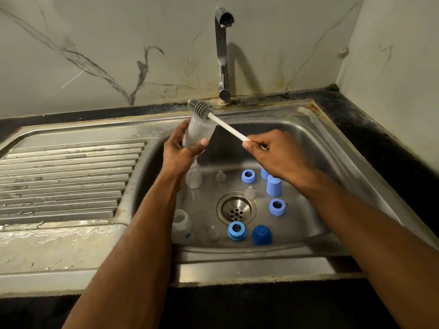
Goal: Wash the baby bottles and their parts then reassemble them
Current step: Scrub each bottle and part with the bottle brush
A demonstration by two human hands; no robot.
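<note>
Cloudy clear bottle [198, 131] in left hand's [178, 153] curled fingers, right hand [268, 150] pinching grey-bristled brush [221, 122].

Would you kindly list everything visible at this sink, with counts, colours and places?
Bottles: three, clear; one held over basin, two on basin floor.
Brush: one, grey head, white handle; at held bottle's top.
Rings: three, blue; basin floor.
Caps: three visible, blue; basin.
Teats: three, clear; basin.
Tap: one, steel; behind the sink.
Left hand: grips bottle.
Right hand: holds brush handle.
</note>
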